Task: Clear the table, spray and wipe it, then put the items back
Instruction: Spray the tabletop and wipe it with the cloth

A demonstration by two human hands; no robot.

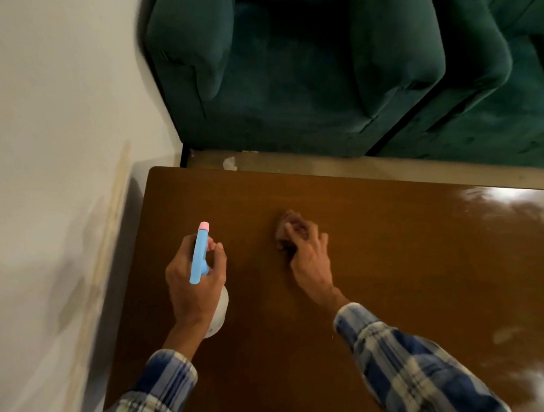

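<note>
The brown wooden table (405,262) fills the lower right of the view. My left hand (194,281) grips a spray bottle (200,254) with a blue head, a pink nozzle tip and a pale body, held over the table's left part. My right hand (309,250) holds a small brownish cloth (284,228) down against the tabletop near the middle, fingers curled over it. The cloth is blurred and mostly covered by my fingers.
A white wall (55,136) runs along the table's left side. Dark green sofas (306,66) stand just beyond the table's far edge, across a narrow strip of floor with a white scrap (230,163). Glare lies on the table's right side.
</note>
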